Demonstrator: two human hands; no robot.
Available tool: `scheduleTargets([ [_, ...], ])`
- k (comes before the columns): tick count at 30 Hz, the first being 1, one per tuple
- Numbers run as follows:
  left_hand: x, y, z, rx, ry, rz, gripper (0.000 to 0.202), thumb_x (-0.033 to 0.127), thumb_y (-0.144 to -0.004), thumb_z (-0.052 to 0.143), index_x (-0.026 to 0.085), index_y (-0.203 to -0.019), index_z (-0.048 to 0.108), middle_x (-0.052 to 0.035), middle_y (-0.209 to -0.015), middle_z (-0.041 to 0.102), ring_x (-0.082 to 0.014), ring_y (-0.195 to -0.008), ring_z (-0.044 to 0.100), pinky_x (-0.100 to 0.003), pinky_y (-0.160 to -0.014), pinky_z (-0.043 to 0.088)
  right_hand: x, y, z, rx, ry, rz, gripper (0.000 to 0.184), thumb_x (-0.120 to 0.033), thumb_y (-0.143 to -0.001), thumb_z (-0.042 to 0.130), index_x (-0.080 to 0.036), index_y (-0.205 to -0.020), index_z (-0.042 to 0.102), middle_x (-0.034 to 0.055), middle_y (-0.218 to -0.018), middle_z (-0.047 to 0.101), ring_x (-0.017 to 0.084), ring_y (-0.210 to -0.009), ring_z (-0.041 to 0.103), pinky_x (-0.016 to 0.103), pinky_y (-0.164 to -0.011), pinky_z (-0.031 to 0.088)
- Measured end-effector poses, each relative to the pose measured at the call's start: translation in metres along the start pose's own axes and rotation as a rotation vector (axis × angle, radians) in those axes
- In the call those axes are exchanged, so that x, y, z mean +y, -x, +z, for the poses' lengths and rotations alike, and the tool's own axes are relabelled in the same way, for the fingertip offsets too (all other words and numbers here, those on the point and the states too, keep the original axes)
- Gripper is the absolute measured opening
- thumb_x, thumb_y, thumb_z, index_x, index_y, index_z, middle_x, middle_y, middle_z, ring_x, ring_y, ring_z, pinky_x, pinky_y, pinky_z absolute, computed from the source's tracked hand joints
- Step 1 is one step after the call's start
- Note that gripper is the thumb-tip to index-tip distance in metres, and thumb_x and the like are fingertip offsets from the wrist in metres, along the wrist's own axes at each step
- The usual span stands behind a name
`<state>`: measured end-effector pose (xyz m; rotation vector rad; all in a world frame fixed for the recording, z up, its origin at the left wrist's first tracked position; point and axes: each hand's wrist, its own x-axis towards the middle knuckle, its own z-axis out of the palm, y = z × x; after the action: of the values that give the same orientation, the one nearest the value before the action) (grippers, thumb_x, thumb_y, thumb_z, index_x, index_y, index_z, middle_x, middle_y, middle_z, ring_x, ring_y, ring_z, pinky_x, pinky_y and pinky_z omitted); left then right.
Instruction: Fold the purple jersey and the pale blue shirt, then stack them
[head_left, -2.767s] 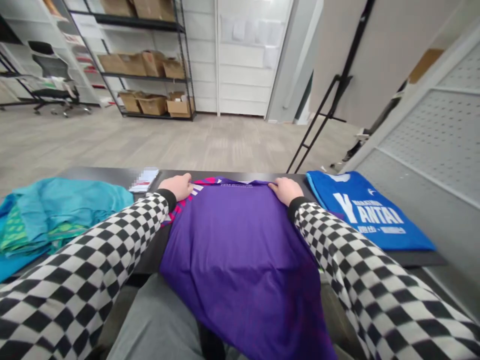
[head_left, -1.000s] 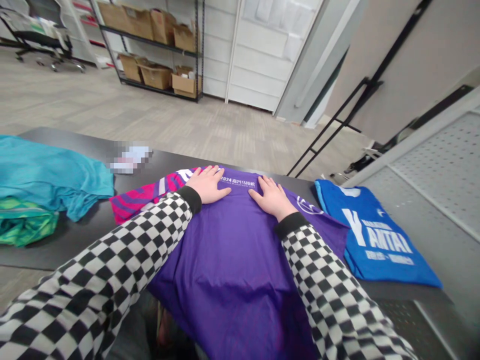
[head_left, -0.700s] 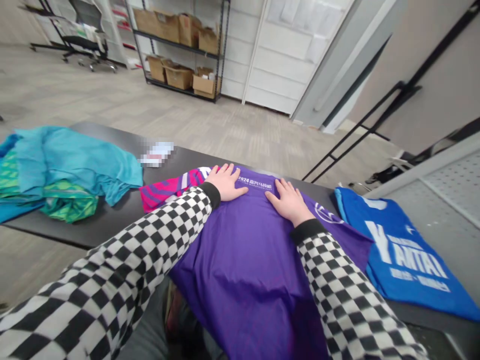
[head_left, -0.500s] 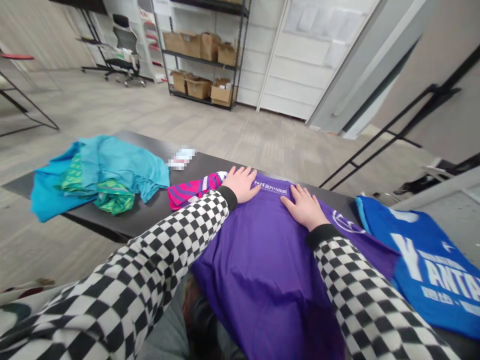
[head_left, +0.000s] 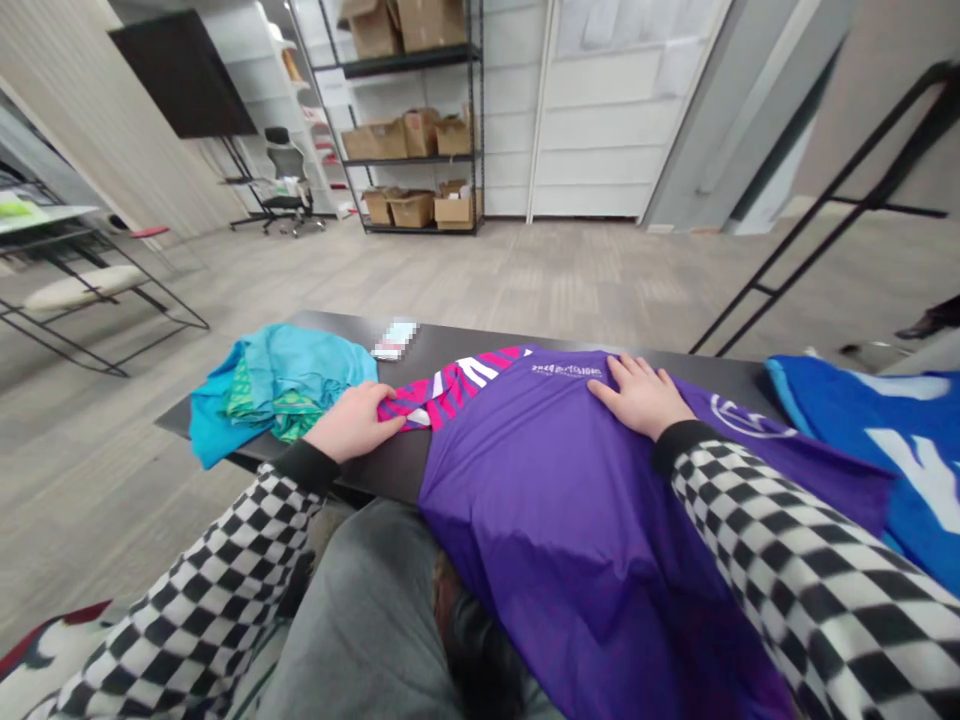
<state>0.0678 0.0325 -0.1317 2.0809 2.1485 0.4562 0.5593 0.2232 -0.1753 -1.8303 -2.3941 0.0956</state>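
Note:
A purple T-shirt (head_left: pixel 540 460) lies spread over the dark table, its lower part hanging over the near edge toward my lap. White lettering runs below its collar, and its left sleeve is patterned in pink, purple and white. My left hand (head_left: pixel 354 422) pinches the end of that patterned sleeve (head_left: pixel 457 385), which is drawn out to the left. Flat on the shirt's upper right, beside the lettering, rests my right hand (head_left: pixel 643 395) with its fingers spread. The plain right sleeve (head_left: pixel 795 440) bears a white round logo and reaches the blue shirts.
Crumpled turquoise and green clothes (head_left: pixel 300 365) lie at the table's left end. Folded blue shirts (head_left: pixel 870 430) are at the right. A small pale blurred item (head_left: pixel 395 340) sits near the far edge of the table (head_left: pixel 465 338). Shelving with cardboard boxes (head_left: pixel 412 208) stands beyond.
My left hand has left the collar area and moved left to the patterned sleeve's end; more of that sleeve shows. My right hand stays on the shirt. The view has tilted up.

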Motion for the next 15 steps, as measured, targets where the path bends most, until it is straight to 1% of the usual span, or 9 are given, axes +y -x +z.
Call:
scheduleTargets([
  [2,-0.010,0.002,0.000,0.037,0.133,-0.079,0.043,0.060,-0.089,0.070,0.023,-0.106,0.083,-0.0119,-0.110,0.084,-0.0347,-0.109,0.077,-0.045,-0.106,0.059,0.000,0.000,0.001,0.004,-0.006,0.003,0.096,-0.080,-0.111,0.032,-0.016,-0.182,0.041,0.0182,-0.191,0.033,0.043,-0.175,0.032,0.068,-0.142,0.023],
  [4,-0.013,-0.002,-0.002,0.079,0.349,-0.218,0.046,0.065,-0.085,0.071,0.022,-0.098,0.083,-0.0092,-0.097,0.084,-0.0316,-0.095,0.077,-0.043,-0.094,0.061,0.000,0.000,0.001,0.004,-0.010,0.010,0.095,-0.079,-0.111,0.033,-0.016,-0.182,0.042,0.0178,-0.191,0.034,0.043,-0.175,0.032,0.067,-0.142,0.023],
  [6,-0.015,-0.010,-0.006,0.114,0.573,-0.329,0.050,0.068,-0.080,0.074,0.021,-0.094,0.082,-0.0076,-0.090,0.083,-0.0282,-0.084,0.075,-0.039,-0.081,0.061,-0.001,0.001,0.000,0.007,-0.011,0.010,0.094,-0.078,-0.111,0.033,-0.016,-0.182,0.042,0.0175,-0.190,0.035,0.042,-0.175,0.033,0.067,-0.142,0.023],
  [7,-0.015,-0.015,-0.009,0.138,0.633,-0.358,0.049,0.067,-0.079,0.075,0.021,-0.093,0.081,-0.0070,-0.087,0.082,-0.0268,-0.081,0.074,-0.037,-0.077,0.060,-0.001,0.001,-0.001,0.008,-0.011,0.009,0.094,-0.078,-0.111,0.033,-0.016,-0.181,0.042,0.0175,-0.190,0.035,0.042,-0.175,0.033,0.067,-0.142,0.023],
  [8,-0.015,-0.020,-0.012,0.164,0.635,-0.375,0.046,0.064,-0.080,0.074,0.021,-0.091,0.080,-0.0064,-0.085,0.081,-0.0257,-0.079,0.072,-0.036,-0.074,0.058,-0.002,0.002,-0.002,0.007,-0.009,0.007,0.094,-0.079,-0.111,0.033,-0.016,-0.181,0.042,0.0175,-0.190,0.035,0.042,-0.175,0.033,0.067,-0.142,0.024],
  [9,-0.015,-0.025,-0.016,0.189,0.580,-0.386,0.042,0.061,-0.082,0.071,0.021,-0.088,0.079,-0.0060,-0.082,0.079,-0.0251,-0.077,0.071,-0.035,-0.073,0.057,-0.003,0.002,-0.003,0.004,-0.007,0.006,0.095,-0.079,-0.111,0.033,-0.016,-0.181,0.042,0.0174,-0.190,0.035,0.042,-0.175,0.032,0.067,-0.142,0.024],
  [11,-0.012,-0.033,-0.021,0.235,0.375,-0.359,0.037,0.056,-0.089,0.064,0.021,-0.087,0.077,-0.0064,-0.080,0.076,-0.0256,-0.078,0.070,-0.037,-0.076,0.057,-0.004,0.002,-0.004,0.001,-0.002,0.006,0.095,-0.078,-0.111,0.032,-0.015,-0.181,0.042,0.0174,-0.190,0.035,0.042,-0.175,0.033,0.067,-0.142,0.024],
  [13,-0.006,-0.037,-0.023,0.257,0.170,-0.250,0.039,0.055,-0.095,0.060,0.021,-0.096,0.080,-0.0092,-0.091,0.079,-0.0286,-0.089,0.073,-0.040,-0.088,0.058,-0.004,0.002,-0.004,-0.001,0.001,0.007,0.094,-0.078,-0.111,0.031,-0.015,-0.181,0.043,0.0176,-0.190,0.035,0.042,-0.175,0.033,0.067,-0.142,0.024],
  [15,0.001,-0.039,-0.021,0.240,0.009,-0.125,0.046,0.060,-0.096,0.063,0.021,-0.112,0.082,-0.0134,-0.110,0.082,-0.0336,-0.106,0.075,-0.044,-0.102,0.058,-0.003,0.002,-0.004,0.002,-0.001,0.006,0.094,-0.078,-0.111,0.031,-0.016,-0.180,0.044,0.0178,-0.190,0.036,0.042,-0.175,0.034,0.067,-0.142,0.024],
])
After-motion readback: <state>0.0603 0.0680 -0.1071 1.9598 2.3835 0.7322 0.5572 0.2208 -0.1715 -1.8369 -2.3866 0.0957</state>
